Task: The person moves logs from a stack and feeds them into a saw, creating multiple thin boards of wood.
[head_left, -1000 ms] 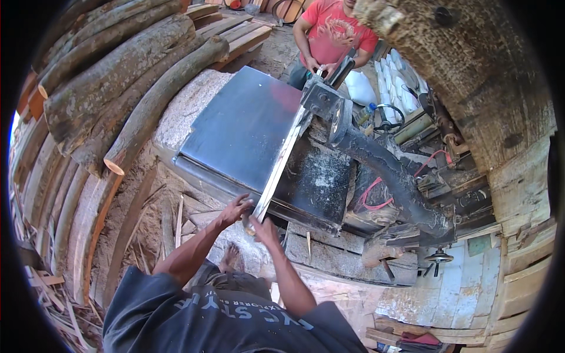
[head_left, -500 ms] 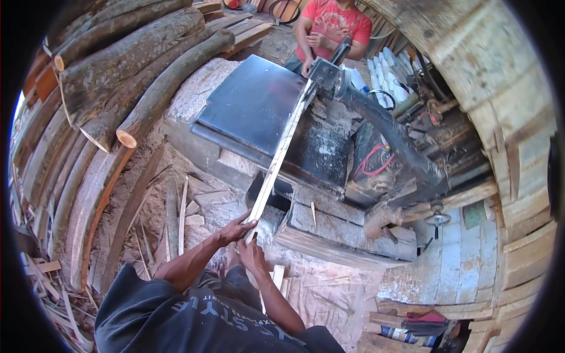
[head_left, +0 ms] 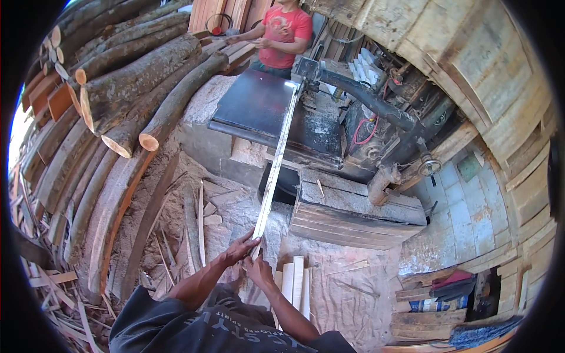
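A long, narrow pale wood strip (head_left: 272,176) slopes from my hands up across the dark metal table (head_left: 253,106) of a saw machine. Its far end lies beside the machine's black upper guide block (head_left: 307,69). My left hand (head_left: 240,246) is closed around the strip near its close end, fingers over the top. Just behind it, my right hand (head_left: 259,272) grips the same end, partly beneath it. Between the table's front edge and my hands the strip spans open air.
Behind the machine stands a person in a red shirt (head_left: 284,35). Bark-covered logs (head_left: 141,82) pile up on the left. A sawdust-covered wooden block (head_left: 359,206) stands right of the strip. Cut boards (head_left: 298,282) are by my right forearm. A handwheel (head_left: 429,166) juts out on the right.
The person in red has straightened and shifted left, with a hand away from the guide block and an arm stretched left. My view has shifted; both my hands still grip the strip.
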A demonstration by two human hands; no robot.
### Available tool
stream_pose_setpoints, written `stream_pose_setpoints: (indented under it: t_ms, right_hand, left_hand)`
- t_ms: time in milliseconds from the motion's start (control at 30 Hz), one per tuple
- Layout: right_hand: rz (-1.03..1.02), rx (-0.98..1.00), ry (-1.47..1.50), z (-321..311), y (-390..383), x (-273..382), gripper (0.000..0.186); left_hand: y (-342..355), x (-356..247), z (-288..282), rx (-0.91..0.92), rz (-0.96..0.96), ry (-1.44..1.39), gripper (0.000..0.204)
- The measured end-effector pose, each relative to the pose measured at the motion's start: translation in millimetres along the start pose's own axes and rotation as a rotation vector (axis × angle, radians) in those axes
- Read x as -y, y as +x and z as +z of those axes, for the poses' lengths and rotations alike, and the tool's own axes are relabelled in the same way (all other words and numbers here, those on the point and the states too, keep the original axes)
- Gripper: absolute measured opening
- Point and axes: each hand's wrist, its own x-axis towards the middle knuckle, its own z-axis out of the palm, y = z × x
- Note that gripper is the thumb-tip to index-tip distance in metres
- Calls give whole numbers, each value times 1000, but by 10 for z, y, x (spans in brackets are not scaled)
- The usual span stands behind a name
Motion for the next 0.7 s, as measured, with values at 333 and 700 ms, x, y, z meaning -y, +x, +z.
stream_pose_setpoints:
  t_ms: [333,700]
  right_hand:
    - [28,-75,86,828,-1698,-1215,39]
    - [504,-112,664,901,-2351,-2101,55]
  left_hand:
    - [-1359,819,629,188,-199,43,93]
    - [-554,1529,1790,634,-381,-37,90]
